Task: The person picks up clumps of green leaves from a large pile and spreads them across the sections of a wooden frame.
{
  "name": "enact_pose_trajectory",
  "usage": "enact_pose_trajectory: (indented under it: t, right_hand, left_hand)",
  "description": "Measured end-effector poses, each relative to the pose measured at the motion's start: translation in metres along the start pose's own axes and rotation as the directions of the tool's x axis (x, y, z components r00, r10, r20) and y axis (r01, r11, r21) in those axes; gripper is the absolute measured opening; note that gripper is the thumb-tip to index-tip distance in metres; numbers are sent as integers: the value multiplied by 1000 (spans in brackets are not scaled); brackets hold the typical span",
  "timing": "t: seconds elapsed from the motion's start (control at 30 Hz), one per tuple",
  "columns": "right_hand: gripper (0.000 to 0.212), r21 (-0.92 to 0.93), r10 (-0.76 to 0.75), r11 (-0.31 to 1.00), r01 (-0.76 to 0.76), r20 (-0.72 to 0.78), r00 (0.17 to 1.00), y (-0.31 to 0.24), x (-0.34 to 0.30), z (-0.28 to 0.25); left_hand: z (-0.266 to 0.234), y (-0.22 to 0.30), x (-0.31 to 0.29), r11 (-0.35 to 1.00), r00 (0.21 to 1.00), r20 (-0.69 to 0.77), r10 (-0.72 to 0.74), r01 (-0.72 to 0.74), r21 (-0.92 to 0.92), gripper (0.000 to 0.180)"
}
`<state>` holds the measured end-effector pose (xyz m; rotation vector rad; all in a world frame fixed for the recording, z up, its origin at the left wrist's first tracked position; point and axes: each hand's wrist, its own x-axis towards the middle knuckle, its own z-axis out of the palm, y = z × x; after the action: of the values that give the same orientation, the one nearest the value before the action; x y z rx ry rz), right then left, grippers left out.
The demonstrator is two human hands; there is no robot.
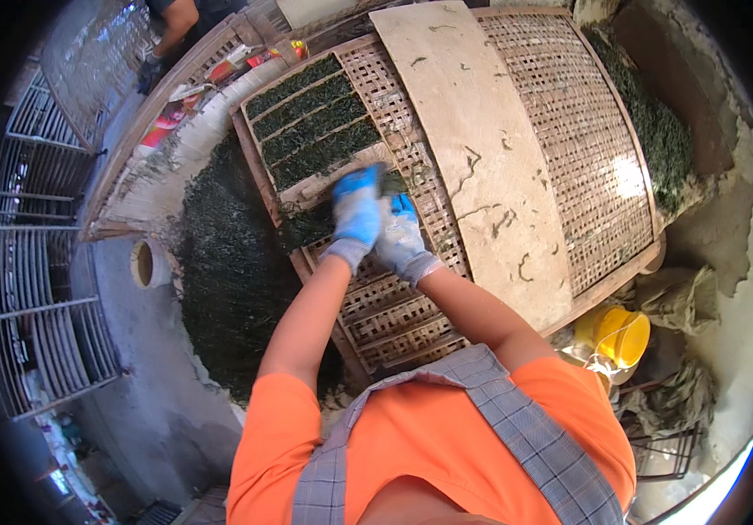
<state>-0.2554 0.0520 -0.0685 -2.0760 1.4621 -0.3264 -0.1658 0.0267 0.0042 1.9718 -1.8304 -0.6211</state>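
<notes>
Both my hands wear blue and grey work gloves and are close together over a wooden slotted frame. My left hand is smeared by motion, its fingers not clear. Just right of it is my right hand, lower and partly hidden, its fingers hard to make out. Beyond them, the frame's far slots hold strips of dark green shredded, seaweed-like material. More of this green stuff lies beside my left hand. The slots nearer my body show bare lattice. Whatever is in my hands cannot be made out.
Under the frame stretches a woven lattice rack, with a pale board across it. A dark green mass fills the basin at left. A yellow bucket stands at right. Another person's arm shows at top left.
</notes>
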Motion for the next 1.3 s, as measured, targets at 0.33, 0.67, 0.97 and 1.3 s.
enact_pose_trajectory:
  t: [0.33, 0.67, 0.97, 1.3]
  right_hand:
    - [49, 8, -443, 897, 443, 10, 897, -41, -9, -42]
    - [43, 197, -82, 975, 104, -116, 990, 39, 48, -108]
    - [28, 369, -368, 880, 299, 131, 921, 48, 68, -105]
    - [32, -380, 106, 900, 212, 665, 739, -45, 55, -94]
  left_hand:
    - [2, -88, -48, 464, 995, -94, 26, -96, -881, 35]
    - [12, -42, -37, 868, 937, 203, 284, -341, 360, 64]
    - [-16, -72, -46, 968, 972, -73, 224, -212, 137, 61]
    - [-56, -158, -102, 813, 912, -46, 407, -339, 474, 47]
